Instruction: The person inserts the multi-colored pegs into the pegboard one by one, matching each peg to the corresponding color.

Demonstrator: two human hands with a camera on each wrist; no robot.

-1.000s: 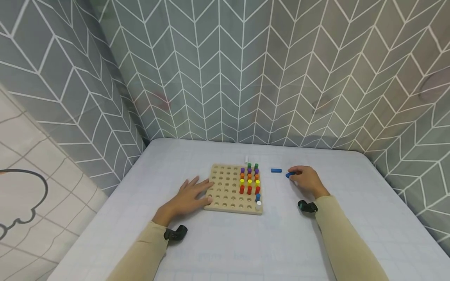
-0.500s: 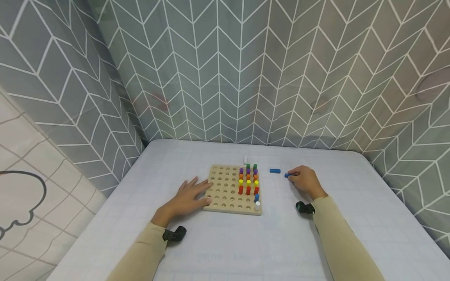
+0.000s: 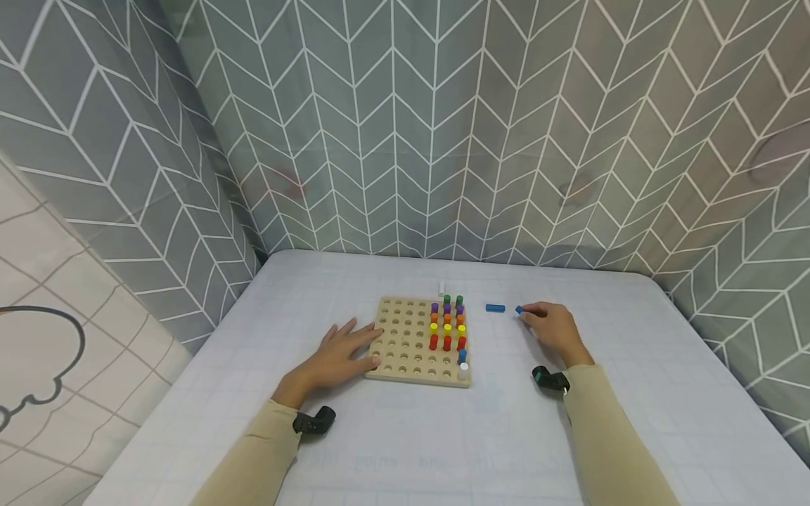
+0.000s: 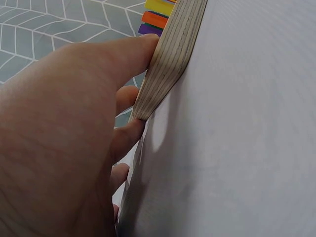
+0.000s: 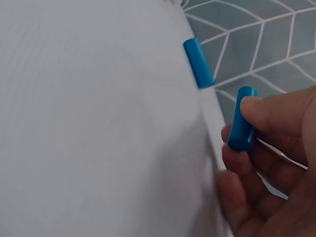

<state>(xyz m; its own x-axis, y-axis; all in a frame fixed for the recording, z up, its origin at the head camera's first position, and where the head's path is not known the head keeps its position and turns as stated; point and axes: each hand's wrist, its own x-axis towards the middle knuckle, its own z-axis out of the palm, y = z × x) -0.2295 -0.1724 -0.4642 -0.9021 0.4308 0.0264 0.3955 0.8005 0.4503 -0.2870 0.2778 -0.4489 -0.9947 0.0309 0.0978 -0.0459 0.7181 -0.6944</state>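
Note:
My right hand [image 3: 553, 329] pinches a blue peg [image 5: 242, 119] between thumb and fingers, to the right of the board. A second blue peg [image 3: 496, 308] lies on the table just left of that hand. The left hand [image 3: 342, 357] rests with spread, straight fingers on the left edge of the wooden pegboard [image 3: 405, 351]; its thumb and fingertips touch the board's side in the left wrist view. Upright in the board's right-hand columns stand red pegs [image 3: 447, 343], yellow, orange, purple and green ones. One blue and one white peg [image 3: 464, 370] stand at the near right corner.
A white peg [image 3: 441, 288] is on the table behind the board. The white-covered table [image 3: 405, 436] ends at a patterned grey curtain [image 3: 405, 140] at the back and sides. Several bare holes show in the board's left part.
The blue peg in my right hand has turned and tilted between the fingers, with the hand almost in the same place. My left hand stays on the board.

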